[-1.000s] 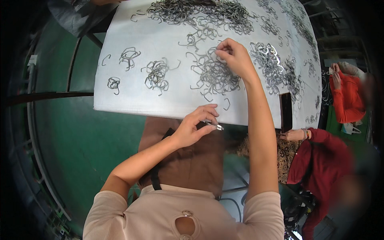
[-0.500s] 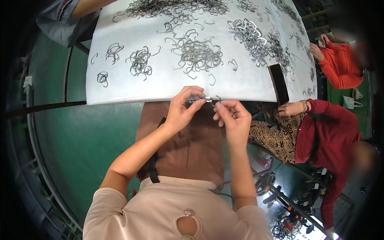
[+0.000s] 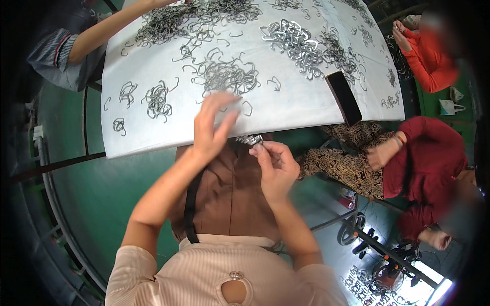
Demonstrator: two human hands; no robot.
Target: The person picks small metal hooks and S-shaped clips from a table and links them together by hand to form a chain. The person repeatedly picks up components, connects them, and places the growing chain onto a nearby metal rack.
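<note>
My left hand (image 3: 210, 130) is held over the near edge of the white table, at the front of a pile of grey bent-wire pieces (image 3: 227, 75). Its fingers are blurred, but the thumb stands apart from them and nothing shows in between. Just off the table edge, my right hand (image 3: 278, 166) pinches a small silver metal fitting (image 3: 256, 139) between thumb and fingertips. More shiny metal (image 3: 242, 138) shows to the left of those fingertips; its exact shape is too small to tell.
Smaller clusters of bent wire (image 3: 157, 99) lie on the white table (image 3: 138, 137). Brighter silver loops (image 3: 301, 48) form a heap farther right, near a black phone (image 3: 343, 98). Co-workers sit at the right; one wears a dark red top (image 3: 429, 153). Another person's arm (image 3: 109, 30) reaches in at far left.
My left hand has left the small fitting and moved forward and left over the table, its fingers opening. My right hand keeps its pinch, slightly nearer me. The view has shifted.
</note>
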